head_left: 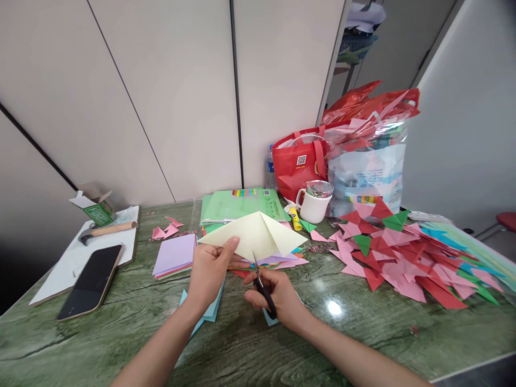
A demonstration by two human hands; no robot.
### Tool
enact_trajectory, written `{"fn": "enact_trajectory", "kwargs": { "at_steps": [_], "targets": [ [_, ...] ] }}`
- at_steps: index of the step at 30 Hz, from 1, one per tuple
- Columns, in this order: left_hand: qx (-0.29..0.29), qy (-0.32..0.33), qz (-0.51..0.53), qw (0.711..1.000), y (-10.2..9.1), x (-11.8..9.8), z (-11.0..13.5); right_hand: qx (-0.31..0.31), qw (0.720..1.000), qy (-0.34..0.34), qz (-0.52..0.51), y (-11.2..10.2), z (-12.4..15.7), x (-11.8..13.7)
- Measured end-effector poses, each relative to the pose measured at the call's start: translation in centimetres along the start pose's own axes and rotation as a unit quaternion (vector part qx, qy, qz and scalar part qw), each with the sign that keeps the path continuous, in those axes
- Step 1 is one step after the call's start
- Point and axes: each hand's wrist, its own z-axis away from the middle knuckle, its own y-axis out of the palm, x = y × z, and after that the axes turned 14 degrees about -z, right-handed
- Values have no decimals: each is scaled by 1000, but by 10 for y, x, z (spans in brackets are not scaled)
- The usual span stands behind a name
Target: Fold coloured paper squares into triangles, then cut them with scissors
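My left hand [212, 269] pinches the left part of a pale yellow folded paper [250, 231], thumb on top, and holds it above the table. In my right hand [280, 301] is a pair of scissors [262, 287] with black handles, its blades pointing up at the paper's lower edge near the middle. Whether the blades have cut into the paper I cannot tell. Beneath the paper lie coloured sheets, partly hidden. Light blue paper pieces [212, 312] rest on the table under my left wrist, and another shows by my right hand.
To the left are a lilac paper stack [175, 253], a phone [91, 282], a hammer [110, 230] and pink scraps [167, 230]. Behind stand a green packet [245, 204], a glue stick [295, 219], a white mug [315, 207] and a red bag [296, 174]. Folded paper pieces [395, 252] heap at right.
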Motion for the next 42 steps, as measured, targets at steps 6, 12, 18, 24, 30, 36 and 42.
{"fn": "enact_trajectory", "kwargs": {
  "at_steps": [6,12,18,24,30,36,42],
  "targets": [
    [4,17,-30,999,1,-1,3,6,1000,-14,-12,1,1,5],
    [5,19,-56,998,2,-1,4,6,1000,-8,-13,2,1,11],
    [10,9,-55,998,2,-1,3,11,1000,-11,-10,1,0,9],
    [-1,19,-62,998,2,0,3,2,1000,-1,-1,3,1,12],
    [-6,29,-64,998,2,1,2,-5,1000,-4,8,3,1,12],
    [-4,24,-70,997,2,-1,4,-9,1000,-10,16,0,0,7],
    [-11,30,-81,996,1,-2,5,-14,1000,-13,17,-3,0,0]
  ]
}}
